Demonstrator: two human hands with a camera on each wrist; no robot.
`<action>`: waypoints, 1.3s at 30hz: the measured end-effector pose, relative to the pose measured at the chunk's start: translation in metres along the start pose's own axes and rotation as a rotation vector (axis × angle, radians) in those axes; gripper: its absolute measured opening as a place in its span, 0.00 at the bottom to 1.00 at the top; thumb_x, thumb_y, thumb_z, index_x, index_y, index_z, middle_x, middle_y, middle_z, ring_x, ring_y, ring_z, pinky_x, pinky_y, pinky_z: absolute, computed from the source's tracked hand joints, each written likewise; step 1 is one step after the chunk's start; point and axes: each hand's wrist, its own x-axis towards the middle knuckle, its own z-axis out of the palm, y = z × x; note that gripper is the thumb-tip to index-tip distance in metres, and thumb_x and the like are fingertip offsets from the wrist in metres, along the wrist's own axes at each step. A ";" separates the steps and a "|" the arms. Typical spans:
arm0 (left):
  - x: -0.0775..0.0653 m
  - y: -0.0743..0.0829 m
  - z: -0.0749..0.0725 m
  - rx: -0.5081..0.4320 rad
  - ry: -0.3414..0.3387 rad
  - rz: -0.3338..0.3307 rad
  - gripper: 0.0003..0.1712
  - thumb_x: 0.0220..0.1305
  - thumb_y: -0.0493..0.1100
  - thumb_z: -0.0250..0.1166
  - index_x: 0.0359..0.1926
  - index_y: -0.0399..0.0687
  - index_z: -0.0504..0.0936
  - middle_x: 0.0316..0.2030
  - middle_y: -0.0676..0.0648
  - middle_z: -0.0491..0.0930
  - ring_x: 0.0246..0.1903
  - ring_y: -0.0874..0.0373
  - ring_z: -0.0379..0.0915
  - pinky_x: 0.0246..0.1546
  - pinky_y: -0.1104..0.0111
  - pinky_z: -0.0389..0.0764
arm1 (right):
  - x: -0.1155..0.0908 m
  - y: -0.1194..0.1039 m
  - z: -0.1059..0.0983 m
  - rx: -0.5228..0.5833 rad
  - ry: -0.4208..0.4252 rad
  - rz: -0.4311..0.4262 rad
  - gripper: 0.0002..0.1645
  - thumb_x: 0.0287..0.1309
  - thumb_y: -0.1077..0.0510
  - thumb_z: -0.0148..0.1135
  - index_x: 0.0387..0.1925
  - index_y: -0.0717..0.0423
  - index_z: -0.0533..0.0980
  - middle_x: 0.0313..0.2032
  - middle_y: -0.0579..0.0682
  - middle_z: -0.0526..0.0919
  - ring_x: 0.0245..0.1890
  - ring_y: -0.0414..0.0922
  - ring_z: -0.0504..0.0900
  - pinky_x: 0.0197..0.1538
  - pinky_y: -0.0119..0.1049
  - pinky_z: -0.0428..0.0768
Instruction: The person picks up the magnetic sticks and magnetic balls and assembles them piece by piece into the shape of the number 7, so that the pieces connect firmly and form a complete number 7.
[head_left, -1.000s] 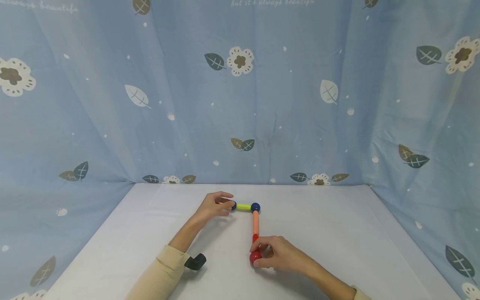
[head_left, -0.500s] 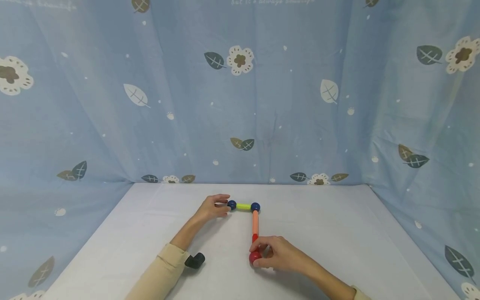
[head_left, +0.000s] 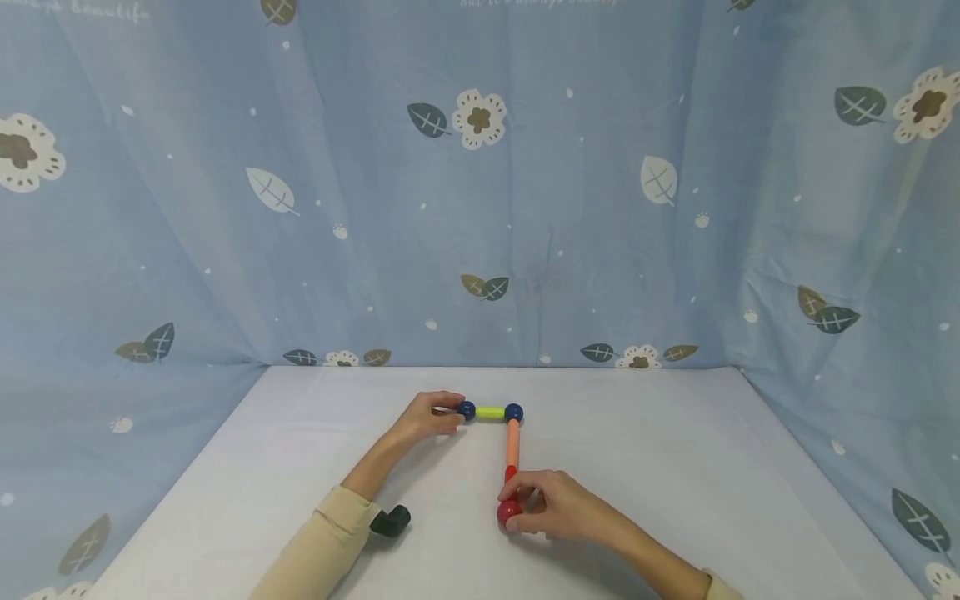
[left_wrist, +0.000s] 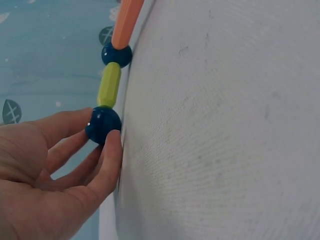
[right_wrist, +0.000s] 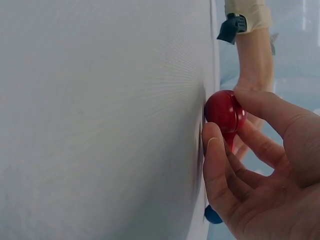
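Observation:
My left hand (head_left: 424, 421) pinches a dark blue ball (left_wrist: 103, 125) between thumb and fingertips. From that ball a short yellow-green rod (head_left: 491, 412) runs right to a second blue ball (head_left: 513, 413). An orange rod (head_left: 513, 443) leads from there toward me and meets a red rod (head_left: 510, 475). At the near end of this chain sits a red ball (right_wrist: 225, 111) with a seam round it, pinched by the thumb and fingers of my right hand (head_left: 558, 504). The right fingers partly cover the red rod. The joined pieces form an L-shape lying on the white table.
A black elbow-shaped piece (head_left: 393, 522) shows beside my left sleeve (head_left: 322, 533), close to the forearm. The white tabletop (head_left: 637, 450) ends at a blue patterned curtain (head_left: 570, 250) at the back and sides.
Both hands stay nearly where they were. My left fingers drew back slightly from the blue ball, then came in on it again. The chain's far end shifted a touch to the right.

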 end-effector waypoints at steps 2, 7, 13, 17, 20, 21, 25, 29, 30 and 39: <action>0.000 0.000 0.001 -0.009 -0.002 -0.001 0.24 0.63 0.34 0.66 0.60 0.34 0.76 0.55 0.32 0.79 0.49 0.47 0.81 0.44 0.64 0.86 | 0.000 0.000 0.000 0.000 0.002 -0.002 0.18 0.54 0.51 0.72 0.46 0.48 0.80 0.37 0.44 0.82 0.32 0.38 0.77 0.30 0.28 0.80; 0.001 0.000 0.003 -0.022 -0.010 0.010 0.24 0.63 0.34 0.66 0.60 0.34 0.76 0.55 0.31 0.78 0.50 0.45 0.81 0.45 0.63 0.85 | 0.002 0.001 -0.002 0.005 0.006 0.010 0.18 0.55 0.51 0.72 0.47 0.47 0.80 0.37 0.45 0.82 0.32 0.39 0.77 0.28 0.28 0.80; 0.003 -0.001 0.004 -0.001 -0.008 0.011 0.25 0.63 0.36 0.67 0.60 0.35 0.76 0.54 0.32 0.78 0.50 0.45 0.81 0.45 0.64 0.85 | 0.004 0.002 -0.003 0.004 0.009 0.026 0.18 0.55 0.52 0.72 0.48 0.48 0.80 0.38 0.46 0.82 0.34 0.41 0.77 0.30 0.28 0.80; 0.004 -0.001 0.006 -0.004 0.002 -0.001 0.25 0.62 0.37 0.68 0.60 0.37 0.77 0.55 0.34 0.78 0.49 0.47 0.81 0.45 0.64 0.85 | 0.007 0.003 -0.004 0.004 0.014 0.036 0.19 0.55 0.52 0.72 0.48 0.48 0.80 0.38 0.46 0.82 0.34 0.41 0.77 0.30 0.28 0.80; 0.004 -0.001 0.006 -0.016 0.017 -0.014 0.25 0.62 0.38 0.68 0.60 0.39 0.77 0.56 0.35 0.79 0.49 0.49 0.81 0.45 0.65 0.85 | 0.009 0.004 -0.004 0.006 0.018 0.051 0.19 0.55 0.52 0.71 0.49 0.47 0.80 0.38 0.45 0.81 0.34 0.42 0.77 0.29 0.29 0.80; 0.005 -0.001 0.006 -0.016 0.023 -0.017 0.25 0.62 0.38 0.68 0.60 0.39 0.77 0.56 0.36 0.79 0.49 0.49 0.81 0.45 0.65 0.85 | 0.010 0.004 -0.004 0.007 0.019 0.056 0.19 0.55 0.51 0.71 0.49 0.47 0.80 0.38 0.45 0.81 0.34 0.42 0.77 0.29 0.29 0.80; 0.005 -0.002 0.005 -0.016 0.034 -0.022 0.25 0.63 0.40 0.67 0.60 0.41 0.77 0.58 0.37 0.79 0.49 0.50 0.82 0.46 0.64 0.85 | 0.013 0.005 -0.005 0.012 0.021 0.070 0.20 0.55 0.52 0.71 0.50 0.47 0.80 0.38 0.45 0.81 0.34 0.43 0.77 0.28 0.31 0.81; 0.005 -0.002 0.003 -0.025 0.029 -0.021 0.25 0.63 0.41 0.67 0.61 0.41 0.77 0.58 0.37 0.78 0.51 0.49 0.81 0.47 0.63 0.85 | 0.014 0.007 -0.007 0.009 0.023 0.063 0.21 0.56 0.51 0.71 0.51 0.47 0.80 0.39 0.45 0.81 0.34 0.43 0.77 0.28 0.31 0.81; 0.005 -0.003 0.003 -0.025 0.028 -0.021 0.25 0.63 0.41 0.67 0.61 0.41 0.77 0.58 0.37 0.78 0.51 0.48 0.81 0.46 0.62 0.85 | 0.014 0.007 -0.007 0.010 0.023 0.060 0.21 0.56 0.51 0.71 0.52 0.47 0.80 0.39 0.46 0.81 0.34 0.43 0.77 0.27 0.31 0.81; -0.003 0.000 -0.003 0.028 0.046 -0.022 0.25 0.65 0.45 0.66 0.61 0.43 0.77 0.54 0.39 0.80 0.47 0.52 0.81 0.44 0.61 0.86 | 0.007 0.008 -0.015 0.032 0.030 0.062 0.25 0.58 0.51 0.70 0.57 0.48 0.78 0.41 0.48 0.82 0.32 0.43 0.80 0.28 0.35 0.83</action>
